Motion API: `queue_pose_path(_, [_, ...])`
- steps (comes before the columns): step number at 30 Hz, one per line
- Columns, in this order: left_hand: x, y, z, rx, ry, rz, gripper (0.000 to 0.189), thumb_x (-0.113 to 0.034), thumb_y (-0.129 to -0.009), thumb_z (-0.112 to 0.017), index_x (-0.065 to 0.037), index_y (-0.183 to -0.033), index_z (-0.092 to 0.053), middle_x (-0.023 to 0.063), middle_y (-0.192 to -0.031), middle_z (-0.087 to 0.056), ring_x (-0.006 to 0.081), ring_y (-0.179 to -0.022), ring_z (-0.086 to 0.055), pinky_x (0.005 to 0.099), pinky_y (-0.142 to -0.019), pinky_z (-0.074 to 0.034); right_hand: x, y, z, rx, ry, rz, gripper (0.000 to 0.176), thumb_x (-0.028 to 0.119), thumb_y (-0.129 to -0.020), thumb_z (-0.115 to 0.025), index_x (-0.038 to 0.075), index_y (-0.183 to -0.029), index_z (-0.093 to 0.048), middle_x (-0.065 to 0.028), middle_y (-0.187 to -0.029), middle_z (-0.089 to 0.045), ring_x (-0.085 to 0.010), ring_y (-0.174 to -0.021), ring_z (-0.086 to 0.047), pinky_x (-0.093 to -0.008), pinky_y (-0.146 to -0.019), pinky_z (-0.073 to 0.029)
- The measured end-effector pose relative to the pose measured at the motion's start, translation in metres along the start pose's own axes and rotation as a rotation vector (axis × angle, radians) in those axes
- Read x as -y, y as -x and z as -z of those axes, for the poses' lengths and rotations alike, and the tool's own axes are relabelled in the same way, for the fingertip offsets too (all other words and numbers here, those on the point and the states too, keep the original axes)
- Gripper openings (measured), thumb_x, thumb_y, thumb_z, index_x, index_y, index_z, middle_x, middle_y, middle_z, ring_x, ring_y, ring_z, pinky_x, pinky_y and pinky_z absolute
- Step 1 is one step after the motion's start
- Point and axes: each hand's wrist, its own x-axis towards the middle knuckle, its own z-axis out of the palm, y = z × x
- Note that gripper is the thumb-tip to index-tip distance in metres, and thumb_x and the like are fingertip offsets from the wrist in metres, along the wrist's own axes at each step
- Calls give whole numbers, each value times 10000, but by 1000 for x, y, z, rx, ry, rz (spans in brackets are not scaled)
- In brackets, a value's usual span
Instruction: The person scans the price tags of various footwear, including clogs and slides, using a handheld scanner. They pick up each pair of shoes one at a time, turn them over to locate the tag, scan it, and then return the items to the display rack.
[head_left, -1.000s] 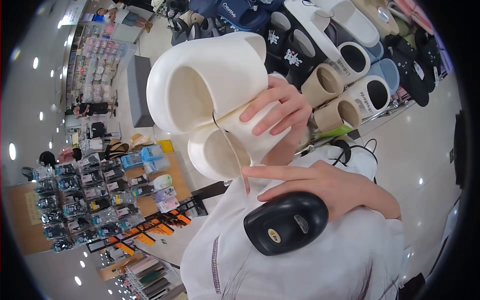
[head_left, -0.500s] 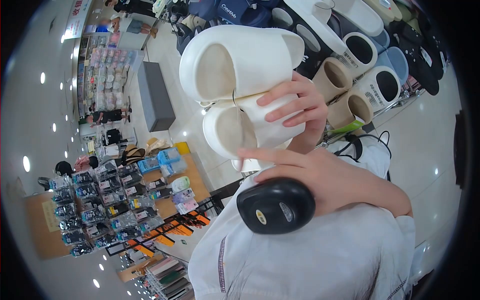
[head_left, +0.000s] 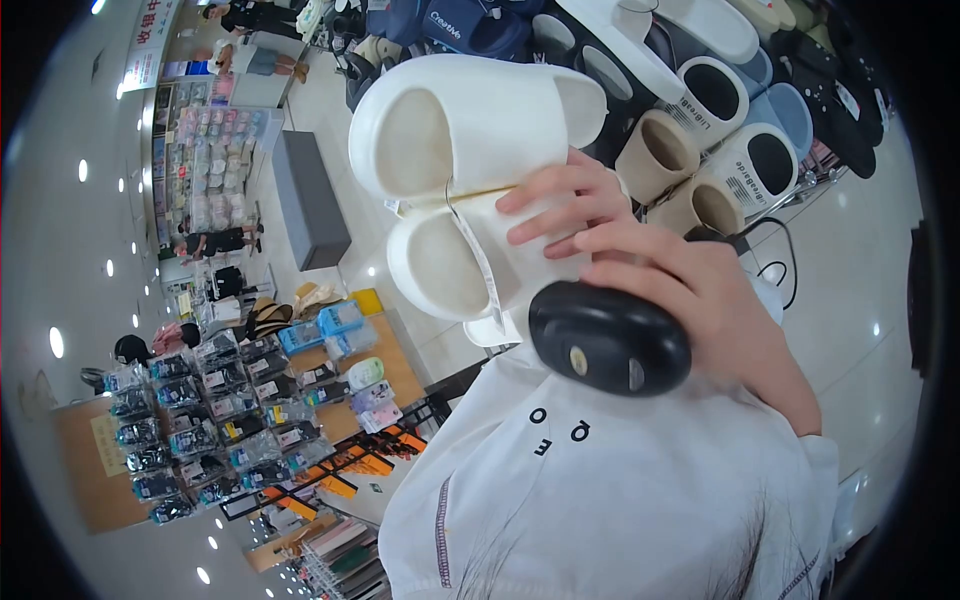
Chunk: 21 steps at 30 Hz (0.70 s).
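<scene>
My left hand (head_left: 555, 205) grips a pair of white slide slippers (head_left: 470, 120) held up in front of me, stacked one over the other with their openings facing me. A thin tag strip (head_left: 482, 265) hangs down from between them. My right hand (head_left: 705, 300) holds a black handheld barcode scanner (head_left: 608, 340) just below and to the right of the lower slipper (head_left: 440, 265). Its fingers lie against my left hand's fingers. My white shirt (head_left: 600, 500) fills the bottom of the view.
A rack of slippers (head_left: 720, 150) in beige, white, blue and black hangs at the upper right. A grey bench (head_left: 310, 195) stands on the shiny floor behind. At the lower left is a stand of packaged goods (head_left: 200, 400). People (head_left: 215, 240) stand far off.
My right hand has lifted the scanner from chest height up against the lower slipper and my left fingers. The slippers have shifted right and slightly upward in view.
</scene>
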Motion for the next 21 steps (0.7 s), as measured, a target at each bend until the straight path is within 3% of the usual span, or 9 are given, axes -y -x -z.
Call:
queue_pose_path(4, [4,17,-33,-334,-214,-205,215,-185,-850,-423,-65,-1009,-504,100,-893,-597,188,-841,-569,265,-726,-474,-1,2,11,92,132,-78,415,35,-603,-647,31,-1009,-563,-83,-1066,-564,-249,-865,-606,-287,-688,-508])
queue_pose_path(6, [3,19,-69,-926,-560,-285,225,-201,-862,-422,-53,-1010,-506,107,-875,-572,165,-831,-536,244,-736,-463,-5,7,11,80,19,-122,437,42,-580,-671,33,-1004,-567,-87,-1095,-552,-252,-905,-594,-298,-719,-501])
queue_pose_path(7, [0,25,-77,-1034,-735,-283,263,-213,-871,-430,-20,-1040,-488,109,-879,-544,145,-704,-531,250,-651,-477,-7,10,11,87,23,-119,437,42,-580,-671,33,-1004,-567,-87,-1095,-552,-252,-905,-594,-298,-719,-501])
queue_pose_path(8, [-9,29,-86,-1026,-733,-287,263,-213,-871,-430,-20,-1040,-488,109,-879,-544,145,-704,-531,250,-651,-477,-9,14,10,54,13,-121,448,50,-572,-683,38,-1005,-569,-96,-1120,-537,-257,-931,-583,-306,-740,-494])
queue_pose_path(11, [-13,25,-98,-1242,-941,-315,262,-189,-871,-444,-10,-1060,-473,140,-941,-542,117,-536,-489,182,-404,-428,-16,21,6,18,-12,-131,467,65,-566,-699,55,-1016,-570,-115,-1179,-498,-268,-974,-565,-315,-775,-479])
queue_pose_path(13, [-10,25,-97,-1261,-957,-273,251,-196,-876,-438,-4,-1034,-475,136,-910,-538,113,-524,-484,184,-405,-429,-19,25,2,13,-26,-141,476,71,-569,-702,65,-1026,-570,-126,-1212,-474,-274,-990,-557,-315,-788,-472])
queue_pose_path(16, [-9,23,-96,-1327,-945,-216,234,-209,-883,-415,7,-919,-497,96,-737,-530,98,-468,-459,187,-417,-423,-22,25,-5,-70,51,-178,505,61,-557,-691,103,-1042,-557,-72,-1267,-426,-220,-858,-601,-284,-638,-501])
queue_pose_path(18, [-8,23,-95,-1375,-1026,26,247,-209,-873,-408,8,-823,-514,61,-617,-516,91,-432,-455,186,-420,-409,-24,25,-5,-177,8,-242,586,57,-546,-709,136,-1102,-542,-85,-1310,-373,-232,-956,-567,-288,-698,-499])
queue_pose_path(21, [1,19,-88,-1567,-1391,4,251,-204,-859,-411,-14,-739,-520,39,-537,-502,94,-420,-469,189,-412,-394,-28,31,5,-133,-9,-297,643,53,-548,-720,147,-1151,-517,-75,-1331,-347,-253,-1065,-502,-320,-814,-467])
